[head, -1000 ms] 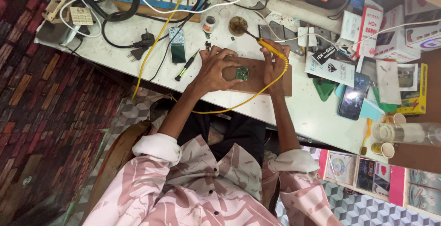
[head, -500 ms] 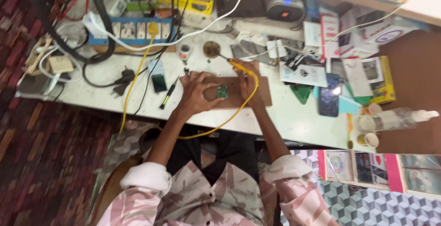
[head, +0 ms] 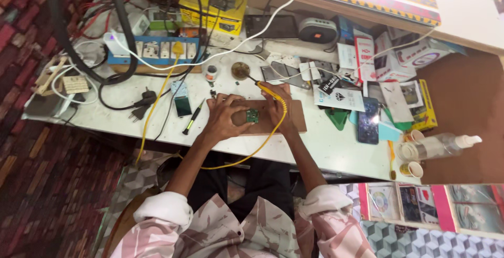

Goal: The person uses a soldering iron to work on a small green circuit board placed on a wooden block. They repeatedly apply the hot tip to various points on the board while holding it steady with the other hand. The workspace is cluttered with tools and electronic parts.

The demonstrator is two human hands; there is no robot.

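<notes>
A small green circuit board (head: 253, 115) lies on a brown wooden board (head: 294, 120) on the white workbench. My left hand (head: 224, 116) rests on the wooden board and presses the circuit board's left edge with its fingertips. My right hand (head: 278, 106) grips a yellow-handled soldering iron (head: 265, 89), its tip pointing away towards a round tin (head: 241, 70). The iron's yellow cord (head: 247, 157) loops down off the bench's front edge.
A blue power strip (head: 157, 50) with plugs and tangled cables sits at the back left. A small screwdriver (head: 192, 118) and a phone part (head: 182, 102) lie left of my hands. A dark phone (head: 368, 120), boxes, papers and a clear pump bottle (head: 438, 145) crowd the right side.
The view has shifted, so the bench sits lower in the frame. My hands stay on the wooden board, the soldering iron still in my right hand.
</notes>
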